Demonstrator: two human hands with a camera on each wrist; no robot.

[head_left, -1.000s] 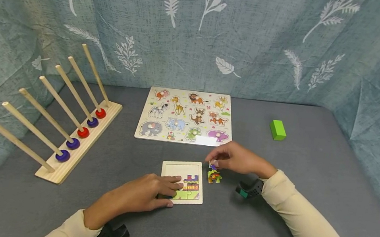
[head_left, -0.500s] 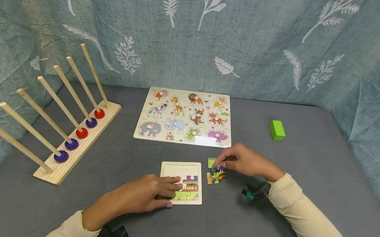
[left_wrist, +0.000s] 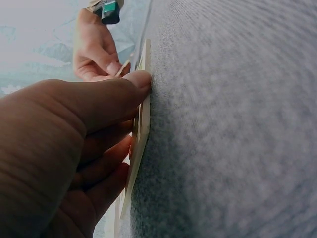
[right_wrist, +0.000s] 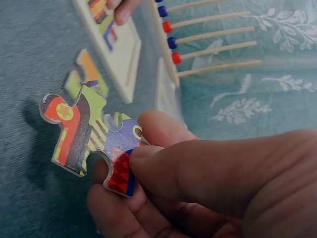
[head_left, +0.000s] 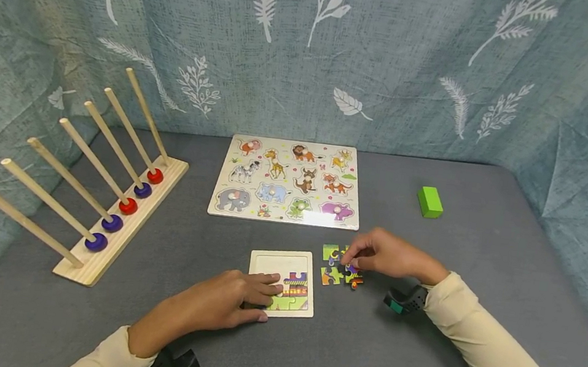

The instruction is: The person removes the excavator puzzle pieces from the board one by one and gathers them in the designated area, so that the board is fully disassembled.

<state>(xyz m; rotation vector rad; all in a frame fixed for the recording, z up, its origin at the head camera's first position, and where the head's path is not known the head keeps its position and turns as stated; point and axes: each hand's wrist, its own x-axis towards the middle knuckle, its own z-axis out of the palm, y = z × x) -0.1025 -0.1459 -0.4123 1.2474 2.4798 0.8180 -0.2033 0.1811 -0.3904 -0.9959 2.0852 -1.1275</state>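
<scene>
In the head view, the left hand (head_left: 228, 299) lies over the left part of a small wooden tray (head_left: 268, 264), its fingers extended and slightly apart, with the thumb by the near rim. Several fitted puzzle pieces (head_left: 298, 289) fill the right and lower parts of the tray's recess, and its upper left shows bare wood. Just right of the tray, loose pieces (head_left: 331, 275) lie on the table, and there the right hand (head_left: 387, 255) pinches a puzzle piece (head_left: 355, 272). Behind, an animal board (head_left: 272, 143) holds its animal shapes in their cut-outs. At the left, a peg stand (head_left: 141, 213) bears five rings, three blue and two red, one each on its middle pegs; a green block (head_left: 430, 202) sits at the far right. In the left wrist view, the left thumb touches the tray's edge while the fingers rest on its face. In the right wrist view, thumb and fingers grip the red, blue and yellow piece, tilted, near the loose ones and outside the tray.
</scene>
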